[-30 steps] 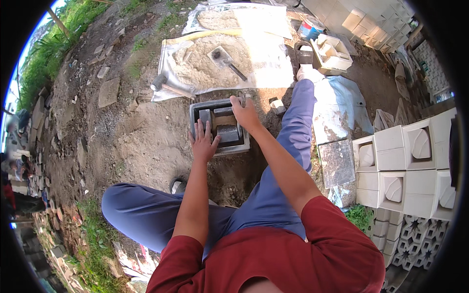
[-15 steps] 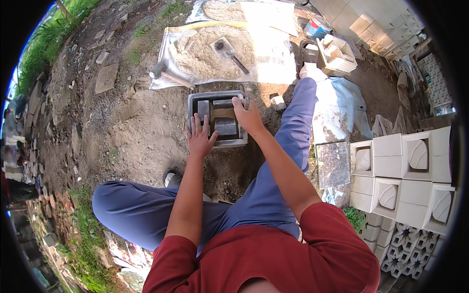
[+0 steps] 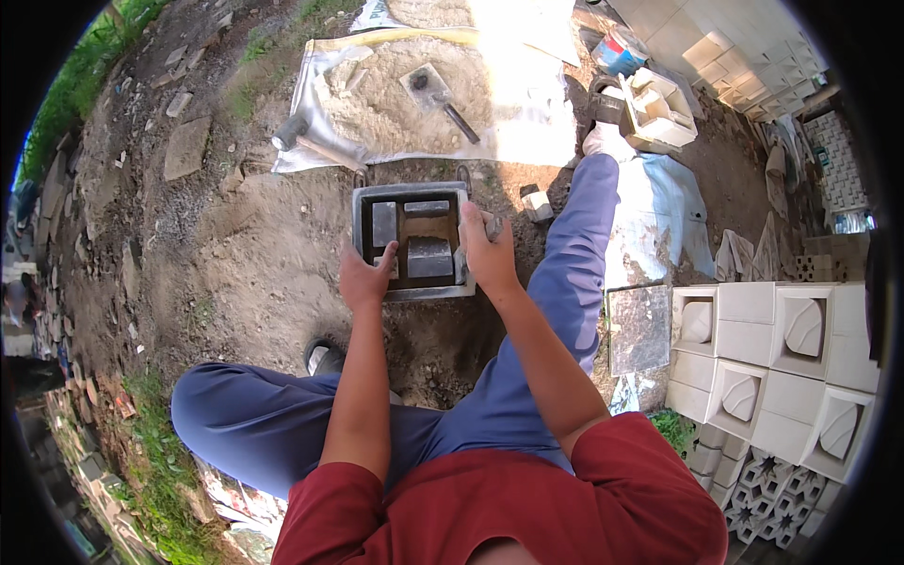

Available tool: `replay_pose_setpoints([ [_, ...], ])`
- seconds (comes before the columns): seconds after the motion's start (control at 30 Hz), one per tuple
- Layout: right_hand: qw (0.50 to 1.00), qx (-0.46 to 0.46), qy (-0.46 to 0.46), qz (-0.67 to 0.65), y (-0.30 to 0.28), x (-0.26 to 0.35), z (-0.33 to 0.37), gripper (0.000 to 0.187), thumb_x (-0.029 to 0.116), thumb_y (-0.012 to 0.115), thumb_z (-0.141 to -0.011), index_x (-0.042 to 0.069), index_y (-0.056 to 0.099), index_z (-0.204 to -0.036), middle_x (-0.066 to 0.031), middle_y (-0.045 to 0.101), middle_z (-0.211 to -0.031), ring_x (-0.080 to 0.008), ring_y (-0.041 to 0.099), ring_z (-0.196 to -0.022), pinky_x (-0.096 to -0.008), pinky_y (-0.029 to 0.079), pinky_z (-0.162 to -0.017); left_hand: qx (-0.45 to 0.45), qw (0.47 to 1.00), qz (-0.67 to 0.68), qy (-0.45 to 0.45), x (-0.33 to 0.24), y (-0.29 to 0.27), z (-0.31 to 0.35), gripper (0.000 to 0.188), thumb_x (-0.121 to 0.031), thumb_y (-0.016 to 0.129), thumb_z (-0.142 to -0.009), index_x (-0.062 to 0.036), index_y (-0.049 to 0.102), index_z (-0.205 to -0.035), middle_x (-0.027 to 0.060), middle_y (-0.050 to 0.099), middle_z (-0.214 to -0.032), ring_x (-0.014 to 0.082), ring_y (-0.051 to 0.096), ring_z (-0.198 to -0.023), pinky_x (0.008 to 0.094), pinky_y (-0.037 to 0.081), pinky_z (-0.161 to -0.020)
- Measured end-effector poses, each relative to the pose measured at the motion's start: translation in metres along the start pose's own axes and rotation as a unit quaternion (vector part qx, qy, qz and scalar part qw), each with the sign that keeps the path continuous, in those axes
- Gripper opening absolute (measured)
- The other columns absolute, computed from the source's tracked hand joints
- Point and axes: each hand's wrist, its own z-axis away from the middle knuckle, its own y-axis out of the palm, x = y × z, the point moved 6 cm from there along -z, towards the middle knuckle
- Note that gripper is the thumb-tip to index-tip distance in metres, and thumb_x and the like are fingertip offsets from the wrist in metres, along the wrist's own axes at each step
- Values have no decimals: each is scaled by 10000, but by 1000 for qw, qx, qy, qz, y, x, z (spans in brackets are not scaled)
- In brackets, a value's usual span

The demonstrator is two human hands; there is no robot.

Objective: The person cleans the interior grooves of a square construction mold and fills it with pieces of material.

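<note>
A grey rectangular block mould [image 3: 424, 295] lies on the dirt in front of me. Inside it are dark rectangular cores [image 3: 430, 256], with a brownish bottom between them. My left hand [image 3: 365, 275] grips the mould's left wall, thumb over the inner side and fingers outside. At the right wall is my right hand [image 3: 489, 252], its thumb raised along the rim and its other fingers curled. A small grey piece [image 3: 493, 226] shows between those fingers; its kind is unclear.
Beyond the mould, a sand-like pile [image 3: 377, 104] on a white sheet holds a trowel [image 3: 438, 99]. A mallet [image 3: 294, 132] lies at its corner. Right are a small block [image 3: 537, 202], a whitish container [image 3: 659, 108], a bucket [image 3: 620, 52] and stacked pale blocks [image 3: 744, 315].
My left hand has gone from lying spread over the cores to gripping the left wall. My right hand has moved down from the far right corner along the right wall, fingers now curled.
</note>
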Motion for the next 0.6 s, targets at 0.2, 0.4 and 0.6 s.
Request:
replay_pose_setpoints([
  [0.2,991,-32,-8,-126,3,10,2,543,341,522,-1071,91,454,-594,67,397,-540,-46,340,-509,-293,264,-478,-17,999,-23,-20,-1,-6,-2,926,-751,700,-744,-23,546,-1296,246,663,-1192,440,663,-1048,519,541,-854],
  [0.4,999,-12,-28,-17,11,4,-6,520,311,518,-1075,101,426,-608,67,374,-546,-49,328,-507,-285,257,-479,25,995,-68,-63,4,-4,-4,857,-799,635,-763,-45,566,-1164,231,712,-1024,455,693,-904,534,548,-755],
  [0.6,997,-38,-61,12,8,-9,-9,544,336,516,-1078,88,415,-605,68,373,-553,-49,311,-525,-292,251,-488,23,996,-54,-62,-1,2,-1,838,-815,600,-781,-41,564,-1101,259,707,-979,471,687,-907,556,533,-757],
])
